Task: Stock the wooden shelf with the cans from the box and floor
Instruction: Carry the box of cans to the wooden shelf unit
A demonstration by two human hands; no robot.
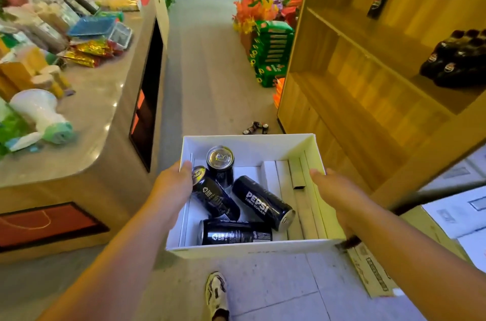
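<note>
I carry a white cardboard box (249, 143) in front of me, above the floor. My left hand (175, 184) grips its left wall and my right hand (332, 189) grips its right wall. Inside lie several black Pepsi cans (263, 202); one stands upright (220, 164), the others lie on their sides. The wooden shelf (368, 79) stands at the right; one black can (378, 3) stands on an upper board and a pack of dark bottles (455, 60) sits one board lower. A few more cans (256, 127) lie on the floor by the shelf's near corner.
A long counter (105, 100) crowded with goods runs along the left. Green boxes (271, 52) and orange flowers stand beyond the shelf. Flattened cardboard (373, 273) lies on the floor at right. My shoe (217, 294) shows below the box.
</note>
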